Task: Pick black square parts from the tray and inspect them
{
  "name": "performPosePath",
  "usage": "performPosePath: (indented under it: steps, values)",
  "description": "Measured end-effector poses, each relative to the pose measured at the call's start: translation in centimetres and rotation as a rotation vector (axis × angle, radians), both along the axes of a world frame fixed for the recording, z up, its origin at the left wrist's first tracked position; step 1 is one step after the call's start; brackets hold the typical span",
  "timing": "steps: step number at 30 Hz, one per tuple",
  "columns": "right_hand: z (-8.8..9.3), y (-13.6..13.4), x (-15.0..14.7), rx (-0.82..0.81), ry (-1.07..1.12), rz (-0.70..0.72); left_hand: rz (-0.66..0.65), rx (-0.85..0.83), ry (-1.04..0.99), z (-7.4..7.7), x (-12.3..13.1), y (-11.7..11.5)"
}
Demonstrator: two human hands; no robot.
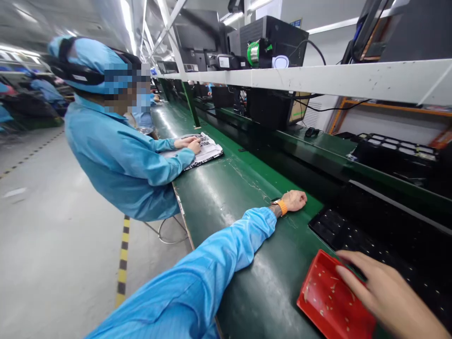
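My left hand (pixel 295 200) rests on the green bench top (pixel 212 207) at the end of a blue sleeve, an orange band around the wrist. Its fingers are curled closed, and whatever lies inside them, if anything, is hidden. Closer to me, my right hand (pixel 384 285) grips the far right wall of a red tray (pixel 326 292), thumb inside and the other fingers outside. Small pale bits lie scattered over the tray's floor. The tray's lower right part passes behind my right hand.
A black tray with compartments (pixel 353 235) lies just beyond the red tray. On the left, a person in blue (pixel 123 146) works over a white-lined tray (pixel 208 149) on the bench. A white shelf beam (pixel 335 82) runs overhead, with a green-wire spool (pixel 254 52) above it.
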State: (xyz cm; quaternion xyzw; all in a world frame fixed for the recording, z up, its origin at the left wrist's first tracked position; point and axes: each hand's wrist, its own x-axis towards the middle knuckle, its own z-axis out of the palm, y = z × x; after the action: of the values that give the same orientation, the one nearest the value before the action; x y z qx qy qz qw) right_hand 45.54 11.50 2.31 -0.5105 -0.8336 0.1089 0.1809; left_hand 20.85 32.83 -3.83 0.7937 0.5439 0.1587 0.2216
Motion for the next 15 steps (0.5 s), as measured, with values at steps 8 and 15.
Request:
performPosePath:
  steps: [8,15]
  values:
    - [-2.8,1.1,-5.8,-0.143,-0.17,0.155,0.021,0.004,0.001,0.5,-0.2,-0.3]
    - [2.8,2.0,0.1,-0.114,0.049,-0.022,-0.018,0.018,0.014,-0.3,-0.4,1.0]
